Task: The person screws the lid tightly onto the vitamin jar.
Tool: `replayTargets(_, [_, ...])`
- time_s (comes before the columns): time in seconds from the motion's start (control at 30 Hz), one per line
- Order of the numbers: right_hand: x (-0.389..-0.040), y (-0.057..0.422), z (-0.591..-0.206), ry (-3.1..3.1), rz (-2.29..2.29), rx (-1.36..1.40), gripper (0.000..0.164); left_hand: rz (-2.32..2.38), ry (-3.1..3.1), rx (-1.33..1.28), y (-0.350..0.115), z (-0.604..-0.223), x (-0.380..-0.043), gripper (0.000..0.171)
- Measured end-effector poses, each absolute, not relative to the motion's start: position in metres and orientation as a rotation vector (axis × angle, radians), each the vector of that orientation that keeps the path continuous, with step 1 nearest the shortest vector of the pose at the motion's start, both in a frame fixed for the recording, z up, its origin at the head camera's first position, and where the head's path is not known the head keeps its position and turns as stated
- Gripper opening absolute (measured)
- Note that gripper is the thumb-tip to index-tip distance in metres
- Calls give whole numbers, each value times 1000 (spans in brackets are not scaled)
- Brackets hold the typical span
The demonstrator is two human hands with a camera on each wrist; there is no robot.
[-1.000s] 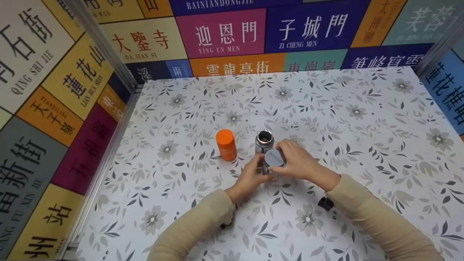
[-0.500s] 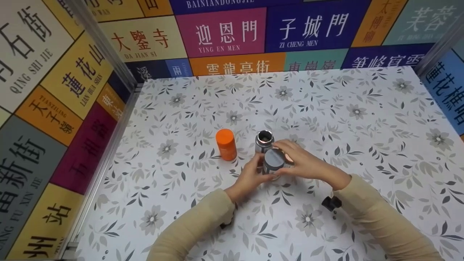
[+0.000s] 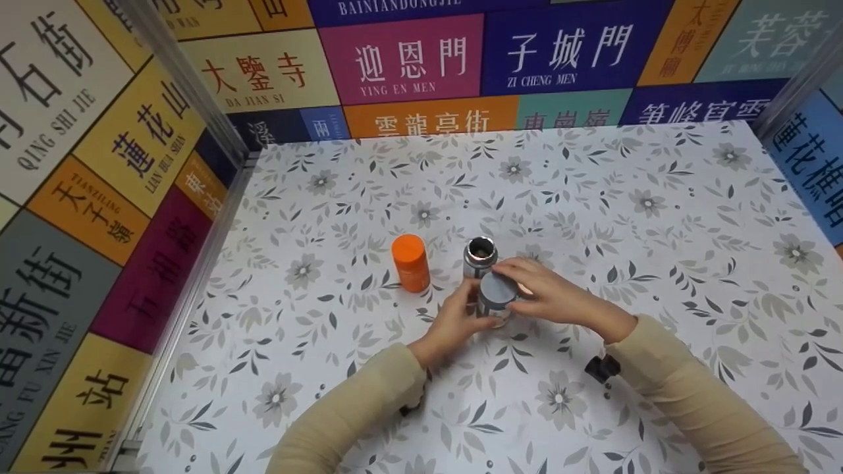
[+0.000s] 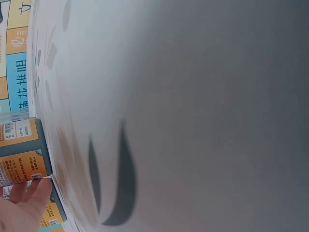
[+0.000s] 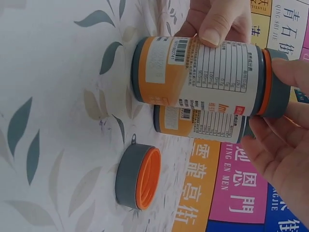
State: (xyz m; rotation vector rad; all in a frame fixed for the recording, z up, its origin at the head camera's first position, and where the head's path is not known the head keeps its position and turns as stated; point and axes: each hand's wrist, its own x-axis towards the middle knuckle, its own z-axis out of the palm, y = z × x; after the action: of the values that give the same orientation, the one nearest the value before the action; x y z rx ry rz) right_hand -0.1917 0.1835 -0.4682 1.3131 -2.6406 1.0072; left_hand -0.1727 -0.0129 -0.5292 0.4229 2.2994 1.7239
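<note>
While the left hand (image 3: 453, 326) grips the front jar (image 5: 207, 75) — seemingly standing on the table (image 3: 369, 191) — the right hand (image 3: 556, 296) pinches its cap (image 3: 498, 288); just behind stands an uncapped jar (image 3: 475, 266), near an orange bottle (image 3: 411, 264).

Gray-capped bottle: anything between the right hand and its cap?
Nothing visible: the right hand grips the gray cap. The uncapped bottle stands behind the held bottle and the loose orange-lined cap lies on the tabletop, neither in between.
</note>
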Motion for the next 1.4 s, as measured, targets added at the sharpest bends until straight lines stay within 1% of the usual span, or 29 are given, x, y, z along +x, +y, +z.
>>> replayTargets(0.17, [-190, 179, -472, -2653, 1016, 1234, 55, 1706, 2318, 419, -12, -528, -172, 52])
replayTargets(0.37, [-190, 174, -473, -2686, 1073, 1108, 52, 1705, 2332, 456, -15, -502, -161, 49])
replayTargets(0.43, [-189, 172, -473, -2712, 1086, 1060, 51, 1707, 2332, 457, -15, -499, -160, 48])
replayTargets(0.67, [-187, 168, -475, -2759, 1075, 892, 53, 1710, 2328, 432, -13, -528, -170, 53])
replayTargets(0.8, [-187, 167, -476, -2759, 1114, 853, 55, 1713, 2323, 431, -13, -531, -172, 52])
replayTargets(0.97, [-184, 173, -473, -2831, 1219, 924, 75, 1690, 2321, 401, -13, -529, -172, 53])
replayTargets(1.03, [-184, 176, -471, -2844, 1259, 988, 78, 1680, 2325, 395, -13, -529, -172, 54])
replayTargets(1.27, [-188, 185, -463, -2742, 1325, 1258, 58, 1698, 2322, 439, -14, -530, -172, 53])
replayTargets(1.4, [-189, 186, -461, -2731, 1261, 1306, 51, 1695, 2316, 435, -14, -530, -172, 53])
